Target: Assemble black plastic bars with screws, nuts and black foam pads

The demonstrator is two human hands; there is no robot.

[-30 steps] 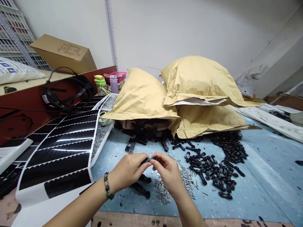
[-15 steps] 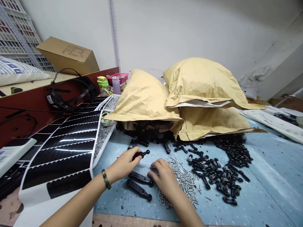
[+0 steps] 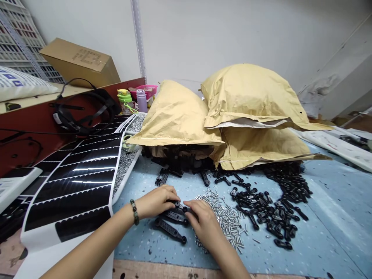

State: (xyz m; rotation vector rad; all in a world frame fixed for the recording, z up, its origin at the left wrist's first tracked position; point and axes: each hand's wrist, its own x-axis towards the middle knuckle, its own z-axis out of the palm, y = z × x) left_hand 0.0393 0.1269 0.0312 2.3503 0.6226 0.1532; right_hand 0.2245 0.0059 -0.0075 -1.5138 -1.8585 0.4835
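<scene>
My left hand (image 3: 162, 200) is closed around a black plastic arm piece (image 3: 180, 207), its rounded end sticking out to the right. My right hand (image 3: 203, 219) meets it there, thumb and index finger bent about that end; whether a small part is also between these fingers is hidden. Two longer black arms (image 3: 170, 231) with patterned faces lie side by side on the blue mat below the hands. Right beside my right hand spreads a pile of silver screws (image 3: 228, 221), with small metal nuts (image 3: 200, 244) partly under the hand.
Black plastic links (image 3: 270, 213) lie heaped at the right. Behind stand large tan sacks (image 3: 180, 116), black parts spilling from below. On the left are black sticker sheets (image 3: 84, 166), a tray of small metal pieces (image 3: 128, 166), green-handled scissors (image 3: 128, 143) and a headset (image 3: 84, 112).
My left hand has come down and slightly right with the black arm piece. My right hand's fingers now meet the piece's end. The view has shifted slightly.
</scene>
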